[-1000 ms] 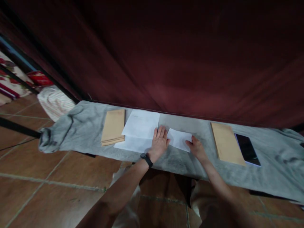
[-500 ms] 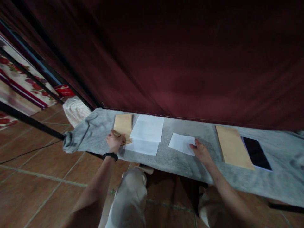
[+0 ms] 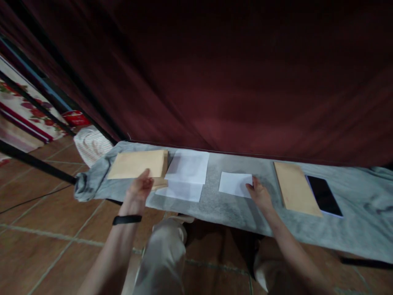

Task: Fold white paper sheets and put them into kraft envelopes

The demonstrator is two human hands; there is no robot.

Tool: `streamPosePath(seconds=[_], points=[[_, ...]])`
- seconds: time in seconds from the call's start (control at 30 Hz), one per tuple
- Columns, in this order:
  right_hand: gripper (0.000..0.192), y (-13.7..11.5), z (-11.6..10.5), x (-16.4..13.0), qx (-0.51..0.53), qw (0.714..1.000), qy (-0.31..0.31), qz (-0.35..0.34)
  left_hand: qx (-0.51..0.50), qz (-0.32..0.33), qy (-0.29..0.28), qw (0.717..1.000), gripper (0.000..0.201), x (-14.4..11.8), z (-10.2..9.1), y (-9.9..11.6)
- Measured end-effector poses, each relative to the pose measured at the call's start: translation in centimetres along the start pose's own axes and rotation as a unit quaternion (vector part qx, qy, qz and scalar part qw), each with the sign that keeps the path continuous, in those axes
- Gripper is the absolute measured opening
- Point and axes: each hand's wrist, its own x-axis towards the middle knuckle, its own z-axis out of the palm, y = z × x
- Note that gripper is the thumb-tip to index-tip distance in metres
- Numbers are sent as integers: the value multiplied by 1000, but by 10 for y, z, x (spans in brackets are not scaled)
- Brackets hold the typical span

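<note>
My left hand (image 3: 141, 185), with a black band on its wrist, grips the lower edge of a tan envelope (image 3: 135, 163), thumb on top. The envelope lies crosswise above a small stack of similar envelopes (image 3: 160, 183), which it partly covers. My right hand (image 3: 259, 191) pinches the right edge of a folded white paper (image 3: 235, 183) over the grey cloth. Between the hands, white sheets (image 3: 189, 166) lie flat, overlapping, right beside the envelope stack.
Another tan envelope stack (image 3: 294, 188) lies to the right, next to a dark-screened phone (image 3: 324, 196). Grey cloth (image 3: 211, 209) covers the narrow bench. A dark red curtain (image 3: 230, 102) hangs behind it. A striped white bundle (image 3: 92, 144) sits beyond the left end.
My left hand has lifted the top envelope off the left stack and turned it crosswise to the left. My right hand still holds the folded paper, now slightly more level.
</note>
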Motion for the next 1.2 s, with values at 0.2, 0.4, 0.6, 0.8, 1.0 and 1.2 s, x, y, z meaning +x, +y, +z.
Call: streamPosePath(seconds=[0.2, 0.4, 0.6, 0.8, 1.0, 1.2], points=[[48, -22, -9, 3, 208, 976, 67, -12, -24, -85, -96, 991, 27, -59, 97, -113], [52, -55, -8, 4, 561, 817, -122, 64, -45, -111, -214, 970, 37, -95, 138, -180], [38, -51, -8, 6, 636, 737, -176, 147, -21, -127, -232, 964, 39, -81, 130, -190], [39, -49, -12, 5, 631, 740, -199, 122, -6, -143, -276, 951, 42, -83, 127, -186], [31, -45, -24, 12, 578, 804, -130, 53, 177, -133, -407, 886, 29, -92, 117, -183], [34, -30, -48, 15, 611, 781, -127, 40, 392, 364, -519, 667, 20, -103, 107, -158]])
